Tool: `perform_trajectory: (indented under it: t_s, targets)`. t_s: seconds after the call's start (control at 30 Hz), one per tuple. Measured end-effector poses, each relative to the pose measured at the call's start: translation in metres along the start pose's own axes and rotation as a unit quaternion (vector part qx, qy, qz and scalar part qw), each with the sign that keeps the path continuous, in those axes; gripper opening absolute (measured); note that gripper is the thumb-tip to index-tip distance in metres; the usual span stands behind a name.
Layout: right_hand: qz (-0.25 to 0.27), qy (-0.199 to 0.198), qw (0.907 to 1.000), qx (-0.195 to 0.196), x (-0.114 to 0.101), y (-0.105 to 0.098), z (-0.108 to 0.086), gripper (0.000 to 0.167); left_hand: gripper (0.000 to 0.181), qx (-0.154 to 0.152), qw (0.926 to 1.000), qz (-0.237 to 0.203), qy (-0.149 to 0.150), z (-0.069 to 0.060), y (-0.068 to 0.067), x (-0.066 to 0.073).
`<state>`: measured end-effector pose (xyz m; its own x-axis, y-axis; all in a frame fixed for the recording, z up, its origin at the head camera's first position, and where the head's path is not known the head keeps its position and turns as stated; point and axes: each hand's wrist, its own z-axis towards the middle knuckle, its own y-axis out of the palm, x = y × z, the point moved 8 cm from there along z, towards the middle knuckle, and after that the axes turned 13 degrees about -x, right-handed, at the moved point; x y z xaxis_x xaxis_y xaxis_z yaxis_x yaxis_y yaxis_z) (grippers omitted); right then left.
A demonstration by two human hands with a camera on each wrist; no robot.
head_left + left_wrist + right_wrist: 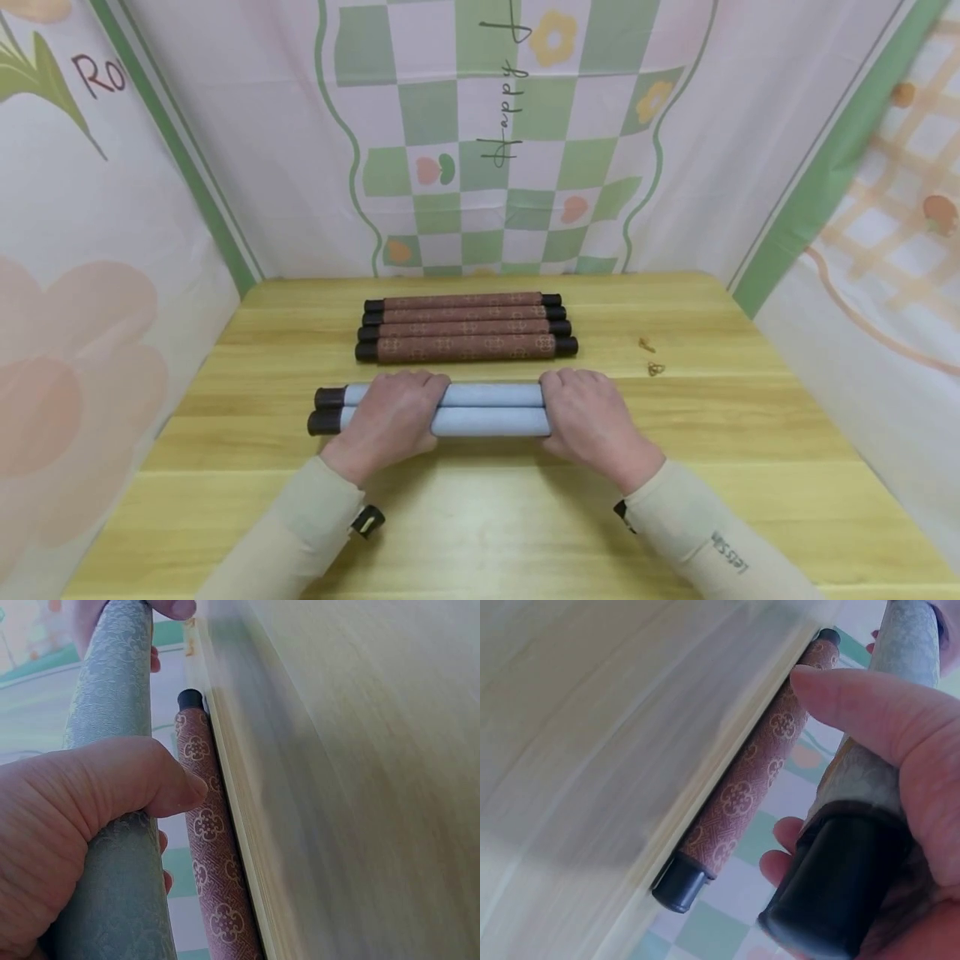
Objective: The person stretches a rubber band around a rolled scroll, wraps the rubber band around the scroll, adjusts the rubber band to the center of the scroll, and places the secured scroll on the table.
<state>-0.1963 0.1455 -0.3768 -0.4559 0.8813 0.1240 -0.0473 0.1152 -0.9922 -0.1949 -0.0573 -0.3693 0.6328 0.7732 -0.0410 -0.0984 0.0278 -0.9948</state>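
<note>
Two light blue scrolls (491, 422) with dark end caps lie side by side in both hands, in front of the red-brown scrolls. The left hand (393, 417) grips them left of their middle, and the right hand (596, 421) grips them towards the right end. In the left wrist view the left hand's (82, 817) thumb lies across a blue scroll (112, 892). The right wrist view shows the right hand (930, 765) round the blue scroll (862, 776) near its black cap. Whether the scrolls touch the table cannot be told.
Several red-brown patterned scrolls (465, 347) with black caps lie in a row on the wooden table (495, 533), behind the hands. Two small gold-coloured items, one nearer (656, 368) and one farther (646, 343), lie at the right. Printed cloth (480, 125) hangs behind and at both sides.
</note>
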Motion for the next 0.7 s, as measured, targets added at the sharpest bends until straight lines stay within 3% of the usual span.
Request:
perform_trajectory:
  t_s: [0.7]
  targets:
    - [0.006, -0.029, 0.9994, 0.018, -0.016, 0.0, 0.006, 0.077, 0.046, -0.006, 1.0, 0.002, 0.004, 0.001, 0.001, 0.005]
